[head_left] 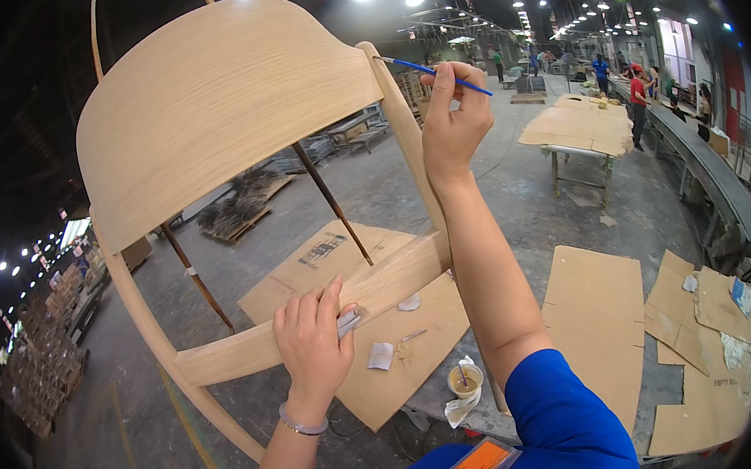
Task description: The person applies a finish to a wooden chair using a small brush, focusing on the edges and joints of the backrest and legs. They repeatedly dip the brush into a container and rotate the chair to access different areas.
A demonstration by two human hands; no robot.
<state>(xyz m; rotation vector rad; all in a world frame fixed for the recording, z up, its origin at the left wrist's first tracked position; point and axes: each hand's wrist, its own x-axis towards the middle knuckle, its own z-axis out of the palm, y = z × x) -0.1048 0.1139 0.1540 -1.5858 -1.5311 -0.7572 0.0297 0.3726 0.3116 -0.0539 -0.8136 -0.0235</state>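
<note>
A pale wooden chair frame (310,297) with a wide curved backrest (223,96) stands tilted in front of me. My right hand (457,122) is raised beside the right post, closed in a pinch on a thin blue paintbrush (420,66). The brush tip meets the joint between backrest and post. Lower down, my left hand (313,332) lies over the cross rail, its fingers curled around the wood. A small grey folded piece (349,321), perhaps sandpaper, sticks out between its thumb and fingers; its exact kind is unclear.
Below the chair, a cardboard-covered bench holds a cup (465,380) of brownish paste with a stick in it, and a white scrap (381,355). Cardboard sheets (596,323) lie to the right. Farther off are a covered table (579,126), a conveyor (706,173) and several people.
</note>
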